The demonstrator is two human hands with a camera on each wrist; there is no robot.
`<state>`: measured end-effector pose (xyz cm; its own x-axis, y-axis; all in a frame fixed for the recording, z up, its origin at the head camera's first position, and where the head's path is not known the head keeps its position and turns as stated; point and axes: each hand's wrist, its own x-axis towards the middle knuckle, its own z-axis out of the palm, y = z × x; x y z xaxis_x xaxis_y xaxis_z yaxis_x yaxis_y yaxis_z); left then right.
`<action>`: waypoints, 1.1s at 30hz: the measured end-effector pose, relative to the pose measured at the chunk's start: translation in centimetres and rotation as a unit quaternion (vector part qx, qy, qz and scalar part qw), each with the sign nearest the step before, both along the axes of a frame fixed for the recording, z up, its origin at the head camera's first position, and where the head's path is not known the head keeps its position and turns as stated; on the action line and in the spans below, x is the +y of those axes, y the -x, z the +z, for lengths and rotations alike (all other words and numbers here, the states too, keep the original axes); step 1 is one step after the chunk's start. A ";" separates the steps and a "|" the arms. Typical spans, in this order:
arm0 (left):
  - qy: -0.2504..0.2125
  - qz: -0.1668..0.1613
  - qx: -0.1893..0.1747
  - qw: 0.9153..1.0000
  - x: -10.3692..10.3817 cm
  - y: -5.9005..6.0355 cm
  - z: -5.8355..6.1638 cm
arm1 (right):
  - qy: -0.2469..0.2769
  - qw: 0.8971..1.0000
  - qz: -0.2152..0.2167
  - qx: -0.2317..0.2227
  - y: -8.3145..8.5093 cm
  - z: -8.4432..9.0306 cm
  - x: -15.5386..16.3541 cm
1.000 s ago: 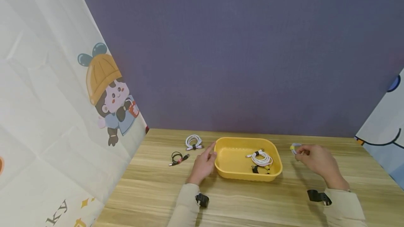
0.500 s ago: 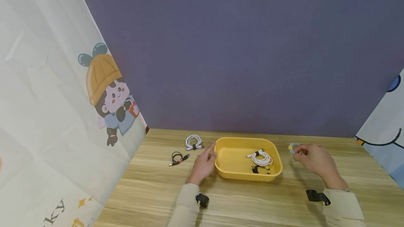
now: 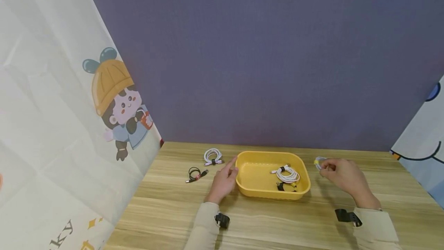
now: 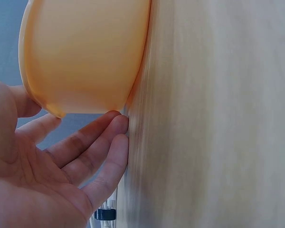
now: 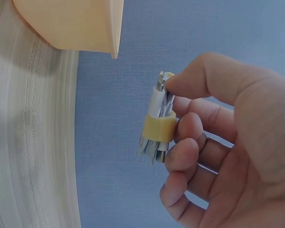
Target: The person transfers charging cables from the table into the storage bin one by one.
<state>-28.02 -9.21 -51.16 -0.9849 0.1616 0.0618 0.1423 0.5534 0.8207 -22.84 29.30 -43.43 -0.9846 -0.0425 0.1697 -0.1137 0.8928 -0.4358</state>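
A person sits at a wooden desk (image 3: 263,219) with a yellow tray (image 3: 254,193) in front of them. The right hand (image 3: 341,176) is raised just right of the tray, thumb and curled fingers pinching a small coiled white cable (image 5: 156,126). The left hand (image 3: 223,182) rests with relaxed, nearly straight fingers against the tray's left wall, holding nothing.

The pinch catches only one edge of the coil, so it could likely slip out or tilt and land on the desk short of the tray.

The held cable is a tight, flat bundle of white loops bound by a yellow band, its plug ends poking out by the thumb. Another white coil (image 3: 288,173) already lies in the tray.
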 end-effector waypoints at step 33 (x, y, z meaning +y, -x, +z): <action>-0.032 -0.008 -0.008 0.999 -0.1 0.0 -0.3 | -0.016 0.998 0.043 0.041 0.2 -0.6 -2.8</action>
<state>-27.98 -9.27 -51.49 -0.9831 0.1743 0.0564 0.1374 0.4980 0.8562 -23.06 26.47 -44.01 -0.9601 -0.1333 0.2458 -0.2245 0.8916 -0.3934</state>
